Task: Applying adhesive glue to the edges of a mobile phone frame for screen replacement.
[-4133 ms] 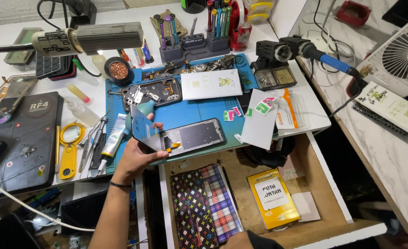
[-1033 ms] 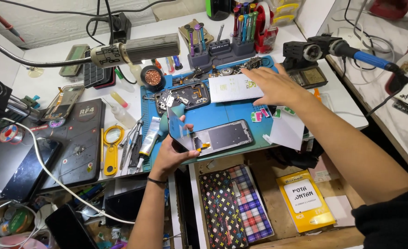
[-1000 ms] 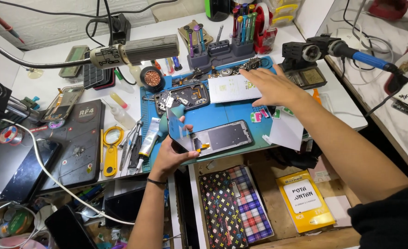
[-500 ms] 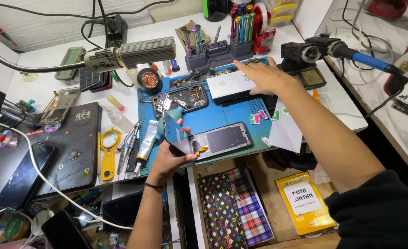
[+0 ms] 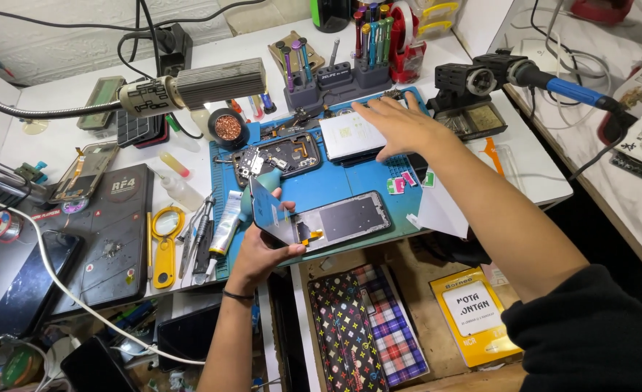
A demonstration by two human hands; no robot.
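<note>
Head view, low centre: my left hand (image 5: 259, 250) pinches a dark phone screen panel (image 5: 272, 215) by its lower edge, tilted up over the blue work mat (image 5: 321, 185). Just right of it lies an open phone frame (image 5: 350, 218), flat on the mat. Farther up, right of centre, my right hand (image 5: 401, 125) rests spread, fingers touching a white rectangular box (image 5: 351, 136).

Yellow scissors (image 5: 164, 245) left of mat; checkered pouch (image 5: 368, 334) in drawer.
</note>
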